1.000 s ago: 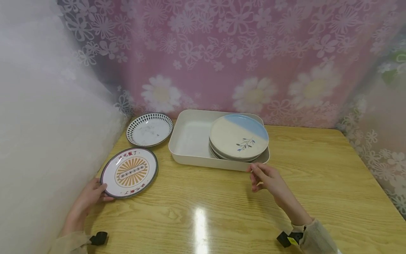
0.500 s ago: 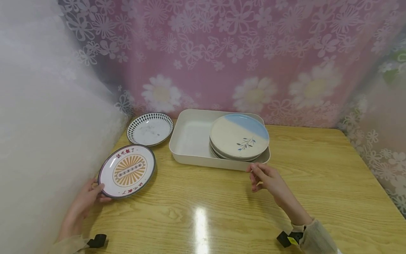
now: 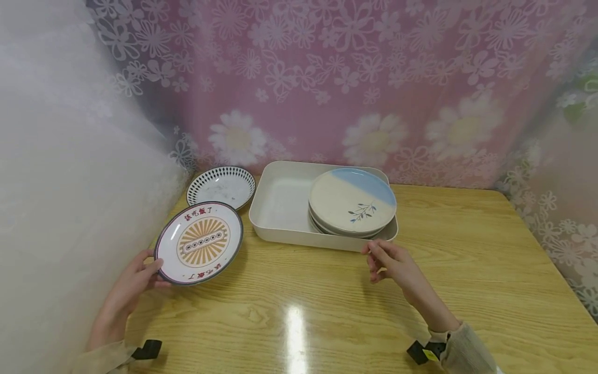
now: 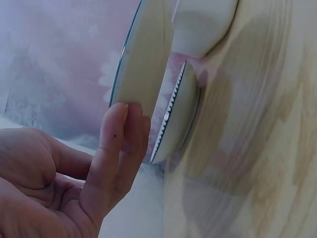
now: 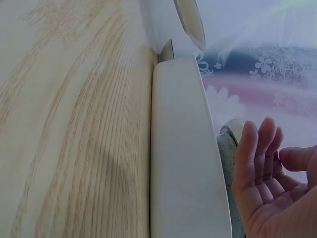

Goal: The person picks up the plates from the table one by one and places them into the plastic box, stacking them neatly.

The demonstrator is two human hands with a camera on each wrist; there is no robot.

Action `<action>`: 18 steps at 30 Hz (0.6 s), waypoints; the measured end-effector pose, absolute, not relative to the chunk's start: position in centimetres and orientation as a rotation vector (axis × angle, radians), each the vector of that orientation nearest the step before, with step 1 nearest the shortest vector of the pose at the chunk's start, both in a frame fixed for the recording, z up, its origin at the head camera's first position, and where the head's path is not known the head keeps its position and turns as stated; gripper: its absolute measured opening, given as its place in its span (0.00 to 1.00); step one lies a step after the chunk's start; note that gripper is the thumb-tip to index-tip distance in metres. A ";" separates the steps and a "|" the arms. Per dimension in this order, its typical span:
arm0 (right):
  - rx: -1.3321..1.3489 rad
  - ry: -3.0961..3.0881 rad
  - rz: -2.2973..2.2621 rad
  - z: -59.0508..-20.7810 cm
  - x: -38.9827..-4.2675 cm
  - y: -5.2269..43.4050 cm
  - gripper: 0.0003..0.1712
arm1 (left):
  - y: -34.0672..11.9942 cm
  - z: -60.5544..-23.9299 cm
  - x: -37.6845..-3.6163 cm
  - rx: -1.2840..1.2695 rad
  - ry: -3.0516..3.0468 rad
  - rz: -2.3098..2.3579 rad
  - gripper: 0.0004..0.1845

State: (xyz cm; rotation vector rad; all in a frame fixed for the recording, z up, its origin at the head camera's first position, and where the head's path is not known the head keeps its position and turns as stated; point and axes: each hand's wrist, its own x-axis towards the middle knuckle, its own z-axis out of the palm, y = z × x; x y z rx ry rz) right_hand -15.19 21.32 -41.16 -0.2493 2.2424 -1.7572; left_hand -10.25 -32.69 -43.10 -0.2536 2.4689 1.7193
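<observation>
My left hand pinches the left rim of a white plate with an orange sunburst and red lettering, thumb on top and fingers beneath. In the left wrist view, the plate's pale underside is raised above the table. Behind it sits a black-and-white patterned dish, its front edge partly covered. My right hand is at the front right corner of a cream bin, fingers loosely bent and holding nothing; whether it touches the rim I cannot tell. Inside the bin's right side, a blue-and-cream plate tops a stack.
The bin stands at the back of a wooden table, its left part showing bare floor. A pink floral curtain hangs behind. White sheeting closes the left side, near my left arm.
My left hand has raised the sunburst plate, first slightly left, then right and farther back, so it now overlaps the patterned dish in view. My right hand stays put.
</observation>
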 end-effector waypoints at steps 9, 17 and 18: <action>-0.284 2.240 -1.767 -40.9 -15.0 21.1 0.23 | -30.1 -41.3 -11.0 -0.104 2.459 1.732 0.22; -0.316 2.214 -1.783 -40.7 -14.8 20.6 0.24 | -27.1 -39.6 -11.9 0.010 2.386 1.780 0.20; -0.323 2.209 -1.787 -40.6 -14.8 20.6 0.25 | -26.7 -39.4 -12.1 0.019 2.374 1.781 0.20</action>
